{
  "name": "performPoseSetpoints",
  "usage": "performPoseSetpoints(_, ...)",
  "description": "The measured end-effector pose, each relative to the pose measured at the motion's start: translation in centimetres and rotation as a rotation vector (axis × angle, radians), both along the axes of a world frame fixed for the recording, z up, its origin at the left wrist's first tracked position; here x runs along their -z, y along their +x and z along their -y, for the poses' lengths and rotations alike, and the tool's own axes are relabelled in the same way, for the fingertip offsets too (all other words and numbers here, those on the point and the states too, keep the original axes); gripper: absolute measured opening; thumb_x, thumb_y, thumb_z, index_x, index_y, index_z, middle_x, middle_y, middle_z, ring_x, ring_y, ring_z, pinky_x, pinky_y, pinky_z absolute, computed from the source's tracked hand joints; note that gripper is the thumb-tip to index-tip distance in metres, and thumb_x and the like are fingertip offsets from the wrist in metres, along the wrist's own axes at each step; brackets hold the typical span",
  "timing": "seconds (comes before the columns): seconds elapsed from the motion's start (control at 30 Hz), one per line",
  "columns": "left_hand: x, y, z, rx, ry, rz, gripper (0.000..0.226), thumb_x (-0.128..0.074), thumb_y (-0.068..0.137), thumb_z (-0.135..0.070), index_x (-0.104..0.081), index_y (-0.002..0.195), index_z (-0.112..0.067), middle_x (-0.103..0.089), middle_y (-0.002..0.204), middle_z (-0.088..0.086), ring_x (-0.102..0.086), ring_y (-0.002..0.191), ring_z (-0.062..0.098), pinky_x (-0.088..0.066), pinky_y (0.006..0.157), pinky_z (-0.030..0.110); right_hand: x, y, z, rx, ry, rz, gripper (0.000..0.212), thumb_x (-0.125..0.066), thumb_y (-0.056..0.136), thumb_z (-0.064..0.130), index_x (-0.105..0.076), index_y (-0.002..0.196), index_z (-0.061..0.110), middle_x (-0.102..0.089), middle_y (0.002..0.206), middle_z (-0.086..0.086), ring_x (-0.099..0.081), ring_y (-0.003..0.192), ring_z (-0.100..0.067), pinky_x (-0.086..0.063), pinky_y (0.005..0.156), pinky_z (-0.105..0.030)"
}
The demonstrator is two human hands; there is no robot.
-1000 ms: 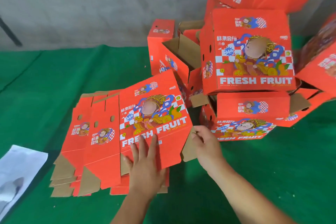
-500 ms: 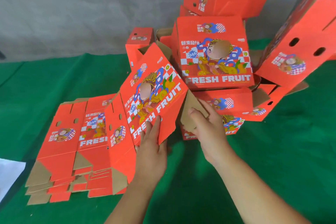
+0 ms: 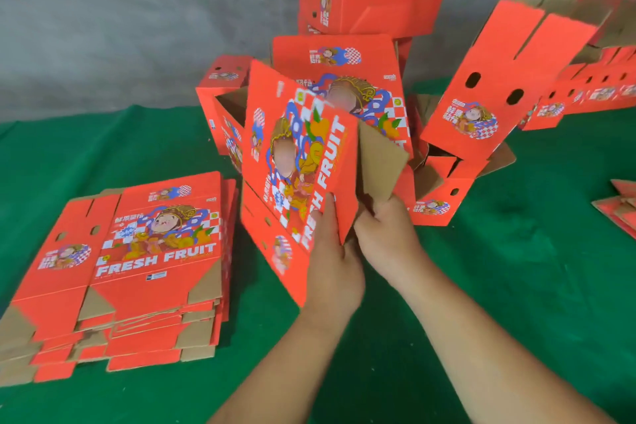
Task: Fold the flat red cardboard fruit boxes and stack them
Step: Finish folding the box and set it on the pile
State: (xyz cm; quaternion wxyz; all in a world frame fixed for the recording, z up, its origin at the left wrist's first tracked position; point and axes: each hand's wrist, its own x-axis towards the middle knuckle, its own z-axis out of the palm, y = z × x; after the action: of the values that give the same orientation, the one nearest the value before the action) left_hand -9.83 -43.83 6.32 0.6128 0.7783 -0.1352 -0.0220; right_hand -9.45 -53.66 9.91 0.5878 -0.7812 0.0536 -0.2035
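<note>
A flat red fruit box point(image 3: 292, 162) is raised nearly upright in the middle of the head view, its printed face turned sideways. My left hand point(image 3: 335, 262) grips its lower red edge, thumb on the print. My right hand point(image 3: 387, 231) holds the brown cardboard flap point(image 3: 378, 162) at its right side. A stack of flat red boxes point(image 3: 137, 251) lies on the green cloth at the left. Behind stands a pile of folded red boxes point(image 3: 354, 55), some tipped over.
Green cloth point(image 3: 516, 251) covers the surface. A tilted folded box point(image 3: 509, 79) leans at the right, with more red boxes point(image 3: 599, 93) behind it. More flat cardboard point(image 3: 619, 210) pokes in at the right edge. A grey wall point(image 3: 103, 10) stands behind.
Both hands have lifted the top flat box off the stack and swung it up from lying to nearly upright. The camera has shifted so the flat stack now sits further left.
</note>
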Motion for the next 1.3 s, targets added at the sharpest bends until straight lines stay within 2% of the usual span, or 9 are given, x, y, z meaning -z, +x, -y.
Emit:
performPoseSetpoints(0.13,-1.5,-1.3,3.7,0.009,-0.016,0.026,0.077,-0.041,0.095,-0.021,-0.011,0.166,-0.018,-0.032,0.144,-0.028,-0.043,0.127,-0.006,-0.022,0.098,-0.005,-1.5,1.4,2.8,0.091,-0.376,-0.069,0.017,-0.056,0.102,0.027,-0.070,0.100,0.016,-0.073,0.087,-0.006,-0.069,0.091,-0.037,-0.053,0.073,-0.043)
performPoseSetpoints(0.4,-3.0,-0.6,4.2,0.009,0.085,0.094,0.068,-0.040,0.100,0.002,-0.022,0.164,-0.014,-0.043,0.154,-0.002,-0.037,0.134,0.012,-0.023,0.108,0.010,-3.0,3.6,6.5,0.174,-0.592,-0.092,0.049,-0.062,0.100,0.039,-0.045,0.061,0.015,-0.050,0.057,-0.002,-0.058,0.068,-0.038,-0.027,0.054,-0.035)
performPoseSetpoints(0.5,-3.4,-0.3,1.6,-0.033,0.071,0.166,0.035,-0.045,0.100,-0.004,-0.060,0.129,-0.019,-0.066,0.105,-0.029,-0.059,0.098,0.005,-0.045,0.088,0.012,-3.4,4.8,8.7,0.112,-0.543,-0.059,0.048,-0.066,0.093,0.047,-0.050,0.060,0.016,-0.057,0.055,-0.002,-0.057,0.059,-0.029,-0.033,0.050,-0.035)
performPoseSetpoints(0.6,-3.2,0.0,-1.3,-0.132,0.064,0.183,0.015,-0.053,0.098,-0.019,-0.065,0.102,-0.028,-0.066,0.076,-0.025,-0.055,0.065,-0.004,-0.044,0.059,0.018,-2.7,5.5,9.5,0.037,-0.378,-0.113,0.040,-0.069,0.092,0.041,-0.059,0.065,0.012,-0.069,0.055,0.000,-0.068,0.054,-0.010,-0.046,0.056,-0.033)
performPoseSetpoints(0.9,1.6,-1.8,1.2,-0.069,0.299,-0.141,0.024,-0.041,0.110,-0.034,-0.054,0.099,-0.018,-0.068,0.095,0.014,-0.071,0.095,0.035,-0.053,0.086,0.051,-1.4,5.7,6.9,0.024,-0.468,-0.088,0.037,-0.064,0.098,0.034,-0.053,0.065,0.020,-0.056,0.058,0.004,-0.055,0.055,-0.011,-0.033,0.050,-0.031)
performPoseSetpoints(1.03,2.1,-0.9,0.2,-0.185,0.262,-0.049,0.034,-0.041,0.110,-0.038,-0.062,0.097,-0.014,-0.072,0.089,0.007,-0.068,0.091,0.032,-0.052,0.082,0.045,-0.9,4.8,6.9,-0.194,-0.376,-0.206,0.011,-0.066,0.097,0.028,-0.064,0.106,0.022,-0.069,0.082,0.014,-0.063,0.075,0.003,-0.042,0.061,-0.018)
performPoseSetpoints(1.1,2.5,-0.9,-0.5,-0.258,0.211,-0.001,0.036,-0.048,0.107,-0.042,-0.067,0.096,-0.013,-0.069,0.080,-0.002,-0.065,0.085,0.023,-0.050,0.074,0.038,0.1,4.1,7.2,-0.250,-0.271,-0.224,0.030,-0.067,0.097,0.012,-0.063,0.124,0.023,-0.068,0.102,0.016,-0.062,0.089,0.014,-0.047,0.073,-0.009)
performPoseSetpoints(1.2,3.0,-1.5,-0.2,-0.135,0.222,-0.060,0.043,-0.063,0.099,-0.048,-0.066,0.135,-0.025,-0.073,0.114,-0.013,-0.068,0.105,0.006,-0.053,0.094,0.031,1.0,3.0,7.5,-0.213,-0.170,-0.152,0.029,-0.064,0.093,-0.004,-0.069,0.111,0.018,-0.071,0.100,0.019,-0.064,0.087,0.016,-0.052,0.083,-0.010)
performPoseSetpoints(1.3,4.7,-2.6,0.7,0.083,0.343,-0.095,0.088,-0.068,0.094,-0.054,-0.027,0.163,-0.018,-0.034,0.164,-0.003,-0.030,0.151,0.011,-0.023,0.125,0.028,1.4,2.2,7.2,-0.127,0.004,-0.132,0.025,-0.069,0.093,0.004,-0.072,0.111,0.019,-0.078,0.095,0.010,-0.073,0.085,0.000,-0.055,0.067,-0.014)
